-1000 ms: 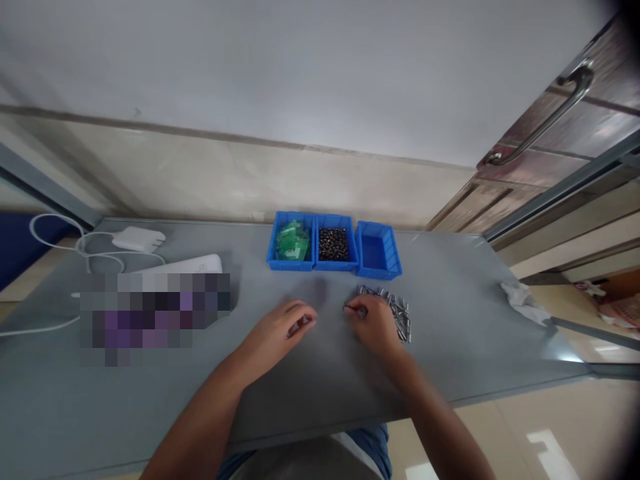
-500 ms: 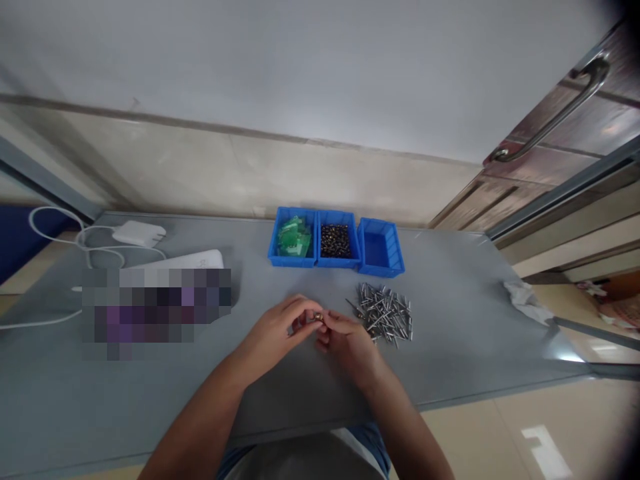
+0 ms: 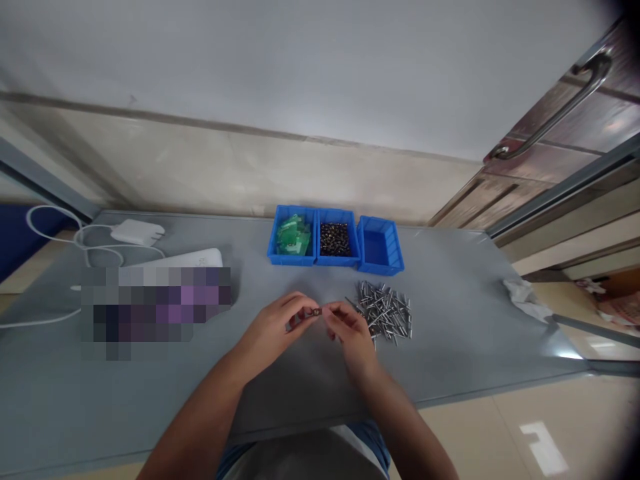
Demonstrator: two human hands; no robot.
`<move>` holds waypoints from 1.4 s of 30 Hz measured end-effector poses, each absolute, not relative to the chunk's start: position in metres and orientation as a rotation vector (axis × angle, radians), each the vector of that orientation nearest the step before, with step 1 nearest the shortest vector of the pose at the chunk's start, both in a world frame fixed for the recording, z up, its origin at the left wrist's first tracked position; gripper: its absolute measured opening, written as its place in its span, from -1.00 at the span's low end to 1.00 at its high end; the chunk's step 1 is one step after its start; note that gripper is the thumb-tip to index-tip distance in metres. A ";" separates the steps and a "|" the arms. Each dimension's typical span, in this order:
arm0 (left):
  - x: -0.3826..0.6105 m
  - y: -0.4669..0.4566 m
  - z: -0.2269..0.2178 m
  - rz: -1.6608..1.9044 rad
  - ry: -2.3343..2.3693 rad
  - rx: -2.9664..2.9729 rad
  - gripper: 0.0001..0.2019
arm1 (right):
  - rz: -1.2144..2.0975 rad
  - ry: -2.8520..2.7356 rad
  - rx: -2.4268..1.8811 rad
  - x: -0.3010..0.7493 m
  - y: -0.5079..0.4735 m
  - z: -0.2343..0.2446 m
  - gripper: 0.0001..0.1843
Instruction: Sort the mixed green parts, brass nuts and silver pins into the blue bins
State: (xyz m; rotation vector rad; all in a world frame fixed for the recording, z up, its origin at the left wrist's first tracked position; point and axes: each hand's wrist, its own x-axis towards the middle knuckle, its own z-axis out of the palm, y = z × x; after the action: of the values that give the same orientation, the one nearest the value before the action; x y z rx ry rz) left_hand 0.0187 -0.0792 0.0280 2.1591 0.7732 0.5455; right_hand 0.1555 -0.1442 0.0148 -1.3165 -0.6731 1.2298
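Observation:
My left hand (image 3: pixel 273 330) and my right hand (image 3: pixel 350 330) meet above the middle of the grey table, fingertips almost touching. A tiny brass-coloured metal part (image 3: pixel 314 312) is pinched in my left fingertips, and my right fingertips close on it from the other side. Its exact shape is too small to make out. Just right of my right hand lies a loose pile of steel blind rivets (image 3: pixel 385 312). Behind my hands stand several joined blue plastic bins: one with green circuit boards (image 3: pixel 293 235), one with dark small metal parts (image 3: pixel 335 240), and one with nothing visible inside (image 3: pixel 380 247).
The grey table (image 3: pixel 440 293) has a white power adapter (image 3: pixel 137 232) with its cable and a flat white device (image 3: pixel 200 259) at the left, beside a pixelated patch (image 3: pixel 155 313). A crumpled tissue (image 3: pixel 523 300) lies near the right edge.
My right hand has moved left off the rivet pile, which now shows fully. Both hands have come together, and the small metal part sits between my fingertips.

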 end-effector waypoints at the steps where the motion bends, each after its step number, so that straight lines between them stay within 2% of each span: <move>1: 0.019 -0.079 0.028 0.542 0.776 2.161 -0.92 | 1.100 -0.782 -1.389 0.155 -0.146 0.018 -0.84; 5: 0.018 -0.077 0.024 0.555 0.742 2.172 -0.95 | 0.702 -1.139 -1.565 0.152 -0.151 0.029 -0.88; 10: 0.017 -0.076 0.017 0.579 0.717 2.210 -0.95 | 0.490 -1.337 -1.617 0.149 -0.152 0.031 -0.92; 25: 0.018 -0.076 0.015 0.532 0.718 2.237 -0.97 | 0.457 -1.394 -1.631 0.152 -0.150 0.033 -0.92; 31: 0.017 -0.077 0.024 0.531 0.778 2.195 -0.91 | 0.660 -1.170 -1.612 0.159 -0.150 0.026 -0.89; 38: 0.017 -0.079 0.030 0.616 0.782 2.194 -0.90 | 1.297 -0.797 -1.297 0.157 -0.145 0.012 -0.79; 42: 0.017 -0.079 0.029 0.632 0.757 2.186 -0.90 | 1.479 -0.637 -1.131 0.154 -0.144 0.008 -0.78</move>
State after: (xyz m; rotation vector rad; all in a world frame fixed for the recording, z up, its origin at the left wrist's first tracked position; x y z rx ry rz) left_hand 0.0166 -0.0794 0.0288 2.1864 0.7574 0.6320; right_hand 0.1540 -0.1436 0.0084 -1.1307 -0.6374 1.4794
